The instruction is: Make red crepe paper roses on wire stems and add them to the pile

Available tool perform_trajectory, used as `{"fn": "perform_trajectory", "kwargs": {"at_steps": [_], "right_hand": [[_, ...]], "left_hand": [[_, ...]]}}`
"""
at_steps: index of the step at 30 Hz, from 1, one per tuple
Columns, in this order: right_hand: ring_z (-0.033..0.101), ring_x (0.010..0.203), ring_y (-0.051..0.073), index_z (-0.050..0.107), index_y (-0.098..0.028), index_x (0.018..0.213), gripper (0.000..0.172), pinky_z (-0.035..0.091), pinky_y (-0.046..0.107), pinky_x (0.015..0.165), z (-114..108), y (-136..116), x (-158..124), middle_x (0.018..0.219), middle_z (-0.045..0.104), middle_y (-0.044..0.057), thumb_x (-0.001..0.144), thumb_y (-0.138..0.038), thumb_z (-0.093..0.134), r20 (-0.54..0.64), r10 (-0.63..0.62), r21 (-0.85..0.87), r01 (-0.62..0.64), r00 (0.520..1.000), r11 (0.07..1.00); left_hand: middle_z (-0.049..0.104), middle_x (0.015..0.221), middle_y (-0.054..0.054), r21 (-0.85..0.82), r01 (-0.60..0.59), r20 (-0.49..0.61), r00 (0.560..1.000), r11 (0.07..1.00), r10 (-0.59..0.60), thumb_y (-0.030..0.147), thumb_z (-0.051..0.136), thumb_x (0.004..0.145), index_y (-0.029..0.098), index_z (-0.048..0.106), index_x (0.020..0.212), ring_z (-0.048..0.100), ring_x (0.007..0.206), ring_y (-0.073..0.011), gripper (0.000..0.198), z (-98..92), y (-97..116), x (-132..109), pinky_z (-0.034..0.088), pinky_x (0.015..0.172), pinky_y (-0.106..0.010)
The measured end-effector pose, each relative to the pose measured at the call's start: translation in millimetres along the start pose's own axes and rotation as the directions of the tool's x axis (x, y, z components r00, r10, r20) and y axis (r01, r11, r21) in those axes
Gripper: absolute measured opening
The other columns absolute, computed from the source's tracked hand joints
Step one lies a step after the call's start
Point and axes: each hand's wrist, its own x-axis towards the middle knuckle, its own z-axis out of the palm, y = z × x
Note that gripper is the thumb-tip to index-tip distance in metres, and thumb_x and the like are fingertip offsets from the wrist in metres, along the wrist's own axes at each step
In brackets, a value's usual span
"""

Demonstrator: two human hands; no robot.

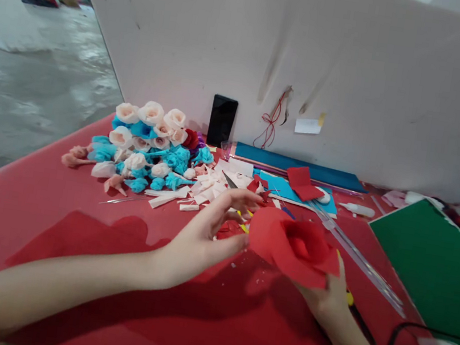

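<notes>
A red paper flower [305, 250] with a rolled centre and wide outer petals is held up over the table. My right hand [330, 294] grips it from below on the right, its fingers partly hidden by the petals. At the flower's left edge is my left hand [199, 234], thumb and curved fingers apart. Its thumb tip is close to a petal; whether it touches, I cannot tell. Behind my left fingers, a pointed metal blade [229, 180] sticks out among pale paper scraps [210, 187].
White, blue and pink paper flowers [147, 148] are heaped at the back left. A black phone [222, 120] leans on the wall. Blue sheets [300, 167], clear strips [363, 261], a small white bottle [356, 209] and a green board [435, 272] lie right. A black cable [393, 335] curves nearby.
</notes>
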Motion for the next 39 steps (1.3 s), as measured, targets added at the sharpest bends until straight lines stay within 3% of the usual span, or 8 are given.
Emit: {"fn": "perform_trajectory", "kwargs": {"at_steps": [3,8,12,20,25,32,35,39], "right_hand": [[0.062,0.067,0.016,0.064,-0.02,0.084,0.014,0.052,0.022,0.057,3.4,-8.5,-1.4,0.073,0.065,0.002,0.08,-0.033,0.059,0.059,0.119,0.155,-0.127,0.991,0.98],[0.063,0.077,0.015,0.066,-0.022,0.097,0.019,0.052,0.021,0.068,7.8,-21.2,-1.2,0.081,0.067,0.001,0.079,-0.024,0.06,0.235,0.285,0.253,-0.342,0.929,0.905],[0.062,0.086,0.014,0.066,-0.022,0.099,0.022,0.05,0.019,0.075,7.9,-26.6,-1.9,0.088,0.067,0.0,0.078,-0.019,0.059,0.268,0.292,0.287,-0.365,0.918,0.885],[0.061,0.071,0.012,0.066,-0.017,0.081,0.012,0.048,0.017,0.063,5.8,-28.5,-2.0,0.073,0.065,-0.002,0.074,-0.013,0.058,0.238,0.327,0.253,-0.384,0.914,0.888],[0.061,0.076,0.012,0.067,-0.021,0.086,0.011,0.049,0.018,0.07,1.5,-22.6,-3.0,0.079,0.066,-0.001,0.078,-0.019,0.059,0.233,0.343,0.371,-0.409,0.91,0.834],[0.063,0.072,0.015,0.067,-0.022,0.086,0.009,0.052,0.028,0.073,1.5,-10.7,-3.5,0.078,0.066,0.001,0.079,-0.026,0.062,0.241,0.29,0.665,-0.375,0.926,0.646],[0.063,0.069,0.014,0.066,-0.026,0.084,0.009,0.054,0.028,0.071,2.8,-7.9,-4.0,0.078,0.066,-0.002,0.075,-0.028,0.066,0.214,0.297,0.689,-0.359,0.931,0.63],[0.064,0.072,0.015,0.068,-0.023,0.088,0.013,0.053,0.029,0.074,2.5,-6.8,-5.1,0.077,0.066,0.001,0.077,-0.03,0.065,0.311,0.277,0.656,-0.416,0.909,0.63]], "left_hand": [[0.052,0.117,-0.002,0.077,0.059,0.108,0.992,0.995,-0.067,0.008,0.063,0.072,0.027,0.043,0.118,0.051,0.106,-0.0146,0.054,1.0,-1.8,1.7,0.042,0.087,-0.022],[0.058,0.11,0.0,-0.002,0.052,0.12,0.991,0.999,-0.052,0.009,0.068,0.068,0.027,0.043,0.118,0.057,0.097,-0.0107,0.059,4.8,3.9,-0.5,0.047,0.079,-0.016],[0.061,0.103,0.002,-0.013,0.067,0.106,0.992,0.998,-0.066,0.006,0.07,0.065,0.028,0.043,0.12,0.059,0.094,-0.0098,0.064,4.7,6.5,-2.6,0.047,0.078,-0.013],[0.063,0.096,0.004,0.015,0.062,0.055,0.997,0.998,-0.063,0.008,0.07,0.068,0.03,0.047,0.118,0.06,0.09,-0.0076,0.059,6.2,8.9,-5.0,0.046,0.079,-0.01],[0.061,0.096,0.001,-0.157,0.137,0.056,0.99,0.978,-0.13,0.004,0.069,0.065,0.027,0.05,0.114,0.06,0.083,-0.0103,0.058,8.6,8.2,-3.1,0.049,0.069,-0.015],[0.057,0.073,-0.003,-0.362,0.313,0.184,0.947,0.878,-0.262,0.024,0.053,0.076,0.015,0.058,0.084,0.054,0.071,-0.0143,0.014,8.4,9.2,-2.0,0.042,0.071,-0.027],[0.055,0.064,-0.004,-0.318,0.347,0.241,0.93,0.882,-0.279,0.037,0.039,0.085,0.013,0.059,0.07,0.053,0.069,-0.0163,0.035,8.4,10.5,-2.4,0.039,0.067,-0.028],[0.056,0.058,-0.002,-0.342,0.35,0.196,0.934,0.872,-0.298,0.041,0.047,0.083,0.013,0.06,0.065,0.045,0.056,-0.0111,0.036,7.2,9.5,-3.4,0.034,0.06,-0.024]]}}
